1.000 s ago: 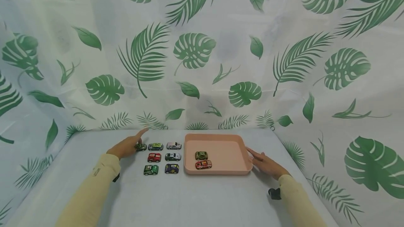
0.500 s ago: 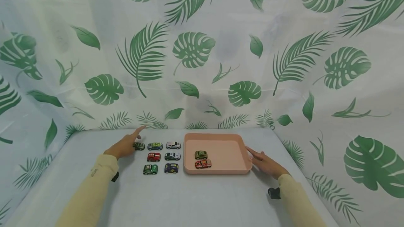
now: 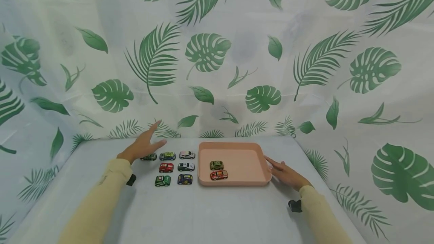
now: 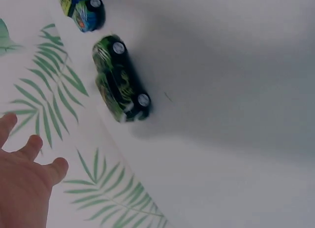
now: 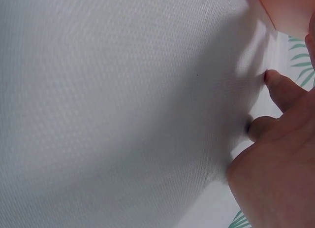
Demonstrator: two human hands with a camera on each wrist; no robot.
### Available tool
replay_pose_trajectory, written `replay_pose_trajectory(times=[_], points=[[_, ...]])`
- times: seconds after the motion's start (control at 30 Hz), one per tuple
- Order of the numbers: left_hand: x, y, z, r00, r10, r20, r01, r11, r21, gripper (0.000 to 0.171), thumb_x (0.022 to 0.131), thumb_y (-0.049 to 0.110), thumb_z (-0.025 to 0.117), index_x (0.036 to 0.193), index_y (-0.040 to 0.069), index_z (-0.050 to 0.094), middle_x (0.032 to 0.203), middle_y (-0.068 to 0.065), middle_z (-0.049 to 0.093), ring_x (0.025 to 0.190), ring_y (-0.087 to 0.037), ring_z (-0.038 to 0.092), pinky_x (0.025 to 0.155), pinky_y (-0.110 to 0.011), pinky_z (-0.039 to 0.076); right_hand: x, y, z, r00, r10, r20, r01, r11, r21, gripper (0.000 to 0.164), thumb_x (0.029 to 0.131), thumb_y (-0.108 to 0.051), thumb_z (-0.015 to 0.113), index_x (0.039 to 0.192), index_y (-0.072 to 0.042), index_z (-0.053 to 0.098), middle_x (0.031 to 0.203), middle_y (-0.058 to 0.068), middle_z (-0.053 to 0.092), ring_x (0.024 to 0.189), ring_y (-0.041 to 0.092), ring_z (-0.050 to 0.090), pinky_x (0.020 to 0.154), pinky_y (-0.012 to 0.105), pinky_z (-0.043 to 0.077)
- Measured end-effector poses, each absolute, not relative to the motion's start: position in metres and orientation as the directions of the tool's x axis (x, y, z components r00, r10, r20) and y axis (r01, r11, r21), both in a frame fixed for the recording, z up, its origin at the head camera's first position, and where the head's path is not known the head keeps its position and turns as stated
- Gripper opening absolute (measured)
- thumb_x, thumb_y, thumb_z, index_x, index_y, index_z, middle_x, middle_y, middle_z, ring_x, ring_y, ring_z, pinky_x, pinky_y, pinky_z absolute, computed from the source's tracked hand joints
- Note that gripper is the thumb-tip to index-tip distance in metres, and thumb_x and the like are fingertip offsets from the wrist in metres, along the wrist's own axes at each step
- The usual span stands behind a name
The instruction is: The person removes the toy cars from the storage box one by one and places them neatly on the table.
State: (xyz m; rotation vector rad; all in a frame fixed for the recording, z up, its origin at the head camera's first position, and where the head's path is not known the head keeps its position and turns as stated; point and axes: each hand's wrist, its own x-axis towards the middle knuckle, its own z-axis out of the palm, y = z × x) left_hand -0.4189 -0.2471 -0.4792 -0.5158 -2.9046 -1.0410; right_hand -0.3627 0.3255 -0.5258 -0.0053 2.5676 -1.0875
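My left hand hovers over the back left of the table, fingers spread and nothing in its grasp. Just below it stands a dark green patterned toy car, partly covered by the hand in the head view. The left wrist view shows that same toy car whole, apart from the fingers. My right hand lies along the right side of a pink tray, fingers extended at its rim. Inside the tray, an olive green toy car sits behind a red toy car.
Left of the tray, more toy cars stand in rows: a yellow-green and blue one, white ones at the right, a red one, a green one and a dark blue one. A leaf-print curtain borders the table's back.
My left hand has risen off the dark green toy car, and its fingers have spread apart. The right hand and the tray keep their places.
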Motion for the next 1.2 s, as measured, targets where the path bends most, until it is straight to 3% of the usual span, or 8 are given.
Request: replay_pose_trajectory(times=[0.23,0.57,0.8,1.0,1.2], points=[[-0.427,-0.219,-0.475,-0.922,0.354,0.156,0.37,0.691,0.621,0.091,0.107,0.045,0.064,0.174,0.017,0.009,0.176,-0.022,0.016,0.158,-0.051,0.018,0.121,-0.073,0.018,-0.364,0.328,-0.528,-0.938,-0.154,-0.31,0.12,0.696,-0.708,0.074,0.11,-0.052,0.055,0.171,-0.023,0.028,0.174,0.026,0.011,0.155,0.055,-0.018,0.114,0.082,-0.005],[-0.433,-0.169,-0.468,-0.885,0.438,0.159,0.441,0.675,0.592,0.093,0.105,0.042,0.068,0.174,0.019,0.01,0.173,-0.021,0.025,0.156,-0.05,0.027,0.12,-0.072,0.024,-0.364,0.328,-0.532,-0.941,-0.125,-0.315,0.138,0.707,-0.693,0.075,0.108,-0.055,0.056,0.171,-0.024,0.029,0.173,0.027,0.012,0.156,0.055,-0.017,0.114,0.082,-0.004],[-0.44,-0.136,-0.463,-0.834,0.515,0.196,0.527,0.641,0.559,0.095,0.104,0.042,0.069,0.175,0.02,0.009,0.176,-0.015,0.021,0.156,-0.047,0.029,0.121,-0.07,0.025,-0.366,0.329,-0.529,-0.944,-0.112,-0.311,0.135,0.726,-0.674,0.075,0.108,-0.057,0.055,0.171,-0.024,0.03,0.173,0.026,0.014,0.156,0.056,-0.015,0.113,0.083,-0.003],[-0.438,-0.103,-0.459,-0.812,0.563,0.155,0.538,0.618,0.574,0.094,0.105,0.043,0.068,0.175,0.026,0.008,0.174,-0.017,0.027,0.155,-0.051,0.028,0.116,-0.074,0.028,-0.365,0.331,-0.53,-0.942,-0.115,-0.316,0.141,0.718,-0.682,0.075,0.108,-0.056,0.056,0.171,-0.024,0.03,0.173,0.027,0.012,0.156,0.056,-0.016,0.112,0.083,-0.005],[-0.44,-0.077,-0.46,-0.786,0.602,0.139,0.552,0.583,0.596,0.094,0.105,0.042,0.07,0.175,0.03,0.008,0.175,-0.011,0.026,0.156,-0.047,0.027,0.118,-0.071,0.03,-0.362,0.327,-0.529,-0.943,-0.108,-0.314,0.143,0.721,-0.678,0.075,0.108,-0.057,0.055,0.171,-0.026,0.031,0.174,0.028,0.01,0.157,0.055,-0.014,0.113,0.084,-0.003]])
